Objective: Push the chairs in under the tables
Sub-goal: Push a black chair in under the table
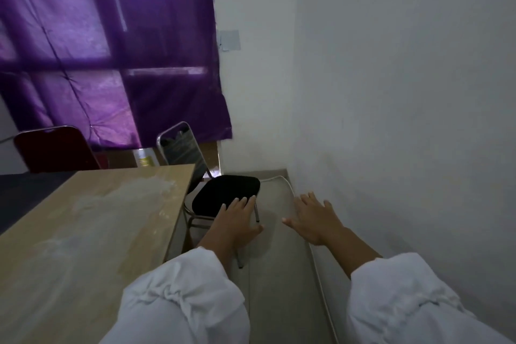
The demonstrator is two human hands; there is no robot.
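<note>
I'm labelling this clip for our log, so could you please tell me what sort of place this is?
Probably a small meeting room or classroom: a wooden table, a black padded chair and a red chair beside it, and a purple window curtain.

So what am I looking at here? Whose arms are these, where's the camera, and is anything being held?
No machine here: these are a person's two bare hands in white sleeves, filmed by one wide camera worn on the head, looking forward and down. The left hand reaches flat over the near edge of the black chair; whether it touches is hard to tell. The right hand hangs open above the floor, holding nothing. The chair stands at the end of a wooden table, not yet pushed under. A red chair stands beyond the table, before a purple curtain, and a white cable runs along the wall.
</note>
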